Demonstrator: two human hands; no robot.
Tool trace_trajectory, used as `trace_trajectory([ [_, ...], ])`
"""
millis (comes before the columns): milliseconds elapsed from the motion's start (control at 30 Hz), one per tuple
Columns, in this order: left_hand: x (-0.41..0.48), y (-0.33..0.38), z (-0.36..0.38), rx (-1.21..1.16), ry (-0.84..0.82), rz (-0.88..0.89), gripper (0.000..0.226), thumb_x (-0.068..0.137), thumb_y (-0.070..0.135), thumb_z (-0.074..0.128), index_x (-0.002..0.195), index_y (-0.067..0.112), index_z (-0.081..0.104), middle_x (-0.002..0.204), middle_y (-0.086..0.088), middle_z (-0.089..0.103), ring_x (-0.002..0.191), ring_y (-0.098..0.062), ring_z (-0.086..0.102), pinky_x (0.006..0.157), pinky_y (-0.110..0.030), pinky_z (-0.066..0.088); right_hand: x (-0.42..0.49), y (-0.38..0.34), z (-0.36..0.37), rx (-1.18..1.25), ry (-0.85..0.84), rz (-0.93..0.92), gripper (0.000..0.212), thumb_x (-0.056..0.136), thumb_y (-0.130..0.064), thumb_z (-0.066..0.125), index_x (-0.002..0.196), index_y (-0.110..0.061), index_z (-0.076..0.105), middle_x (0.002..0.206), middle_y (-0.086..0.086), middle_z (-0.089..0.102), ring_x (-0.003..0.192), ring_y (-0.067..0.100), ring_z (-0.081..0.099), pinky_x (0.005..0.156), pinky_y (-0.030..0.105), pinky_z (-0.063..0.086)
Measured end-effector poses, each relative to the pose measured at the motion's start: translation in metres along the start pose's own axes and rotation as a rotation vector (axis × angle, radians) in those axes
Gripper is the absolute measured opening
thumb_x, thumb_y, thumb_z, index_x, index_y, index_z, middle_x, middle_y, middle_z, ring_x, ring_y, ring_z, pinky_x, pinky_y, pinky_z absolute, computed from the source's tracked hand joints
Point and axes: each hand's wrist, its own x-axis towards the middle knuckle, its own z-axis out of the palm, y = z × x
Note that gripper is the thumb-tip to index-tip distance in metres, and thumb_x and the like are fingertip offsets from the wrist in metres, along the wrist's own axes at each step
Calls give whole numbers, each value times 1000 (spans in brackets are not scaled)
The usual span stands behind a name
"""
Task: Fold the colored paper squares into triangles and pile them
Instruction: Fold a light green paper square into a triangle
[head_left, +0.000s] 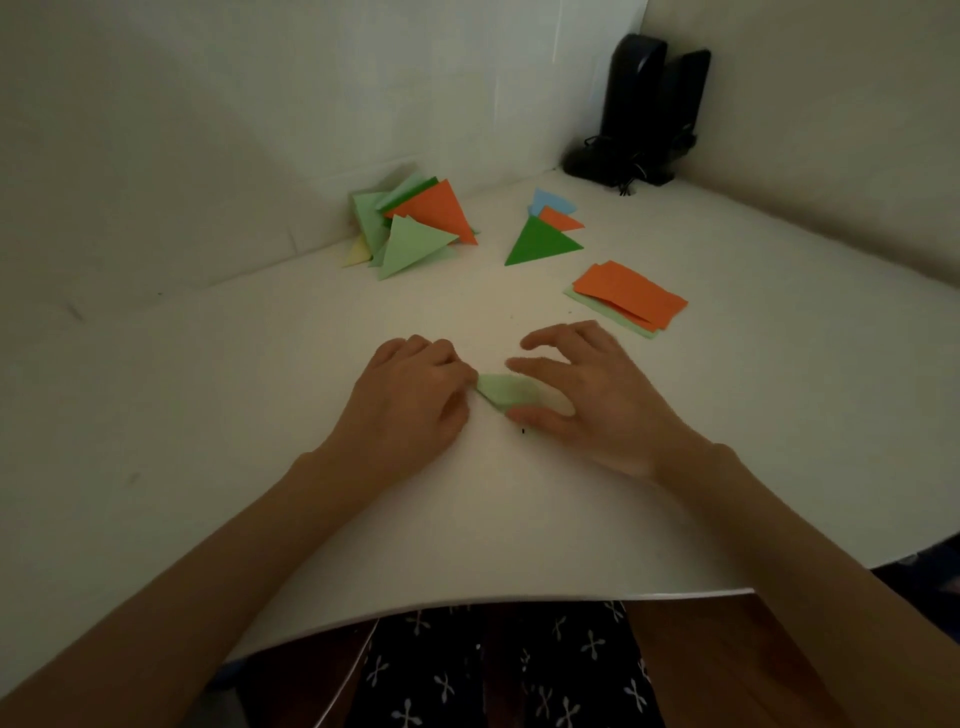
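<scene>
The paper (506, 393), pale green, lies mid-table (467, 519), between both hands. The left hand (410, 395), fingers curled, pinches its left corner. The right hand (587, 395), fingers spread and nearly straight, presses a thumb on its near edge. Judged light, thin, easily creased or slid: hold corners, press along the fold.

2 hands (410, 400) (597, 400), 1 paper (501, 389), 2 piles (410, 223) (543, 241), 1 stack (628, 293), 2 speakers (631, 98) (685, 104).

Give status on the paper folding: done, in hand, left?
Done: a pile of triangles at the back, three more triangles beside it. In hand: left hand holds the light green paper by a corner, right hand presses it. Left: the orange-topped stack of unfolded sheets.
</scene>
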Motion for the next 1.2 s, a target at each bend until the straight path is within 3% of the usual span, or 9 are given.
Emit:
trace_trajectory([
  [67,8,-3,0,-43,-8,-11,40,79,37,40,94,15,71,84,-3,64,77,-26,59,73,-31,39,9,-3,3,88,-54,-19,49,84,-50,50,115,-16,65,105,4,63,95,22,50,86,26,34],
  [200,16,-7,4,-187,-3,-18,27,85,33,56,95,14,72,84,-6,61,76,-25,55,69,-28,34,18,-6,11,152,-22,-2,38,89,-39,45,105,-13,68,90,4,65,79,22,58,74,24,34],
  [500,21,-3,10,-337,62,-236,20,88,25,61,106,17,56,87,6,53,83,-15,48,72,-27,34,45,-3,13,242,66,195,19,96,-21,51,105,-13,66,99,3,67,89,22,54,78,32,37],
  [633,21,-6,12,-242,79,-179,13,86,25,64,94,16,66,90,-2,56,80,-20,51,69,-30,37,47,1,24,122,105,170,22,82,-13,66,104,-12,65,98,10,59,89,29,51,74,38,42],
  [700,19,-6,13,-200,81,-137,20,86,31,57,86,16,70,84,-4,60,72,-24,55,64,-29,35,43,1,25,100,117,130,20,84,-26,61,99,-15,67,96,8,57,88,27,50,74,37,42],
  [867,13,-7,11,-187,66,-88,39,82,44,45,84,18,74,82,0,62,67,-21,56,61,-26,35,25,4,22,120,-11,76,51,84,-57,42,108,-22,69,108,2,59,104,24,47,88,34,38],
  [1000,8,-7,13,-226,80,-102,36,84,45,50,94,19,74,90,1,61,75,-19,56,62,-26,39,13,9,17,192,-15,119,58,83,-62,39,117,-23,65,118,-3,56,116,20,40,103,33,32],
  [1100,8,-7,13,-251,83,-112,44,85,44,40,96,17,73,92,0,61,78,-21,56,62,-27,41,13,3,11,361,6,208,41,87,-53,51,106,-21,68,118,-7,54,116,8,31,102,20,24],
  [1200,9,-5,12,-289,79,-119,52,81,40,32,100,14,72,95,-2,62,83,-22,55,67,-27,38,14,-2,7,552,-73,236,27,91,-40,52,102,-21,67,114,-11,53,117,7,31,102,21,25],
])
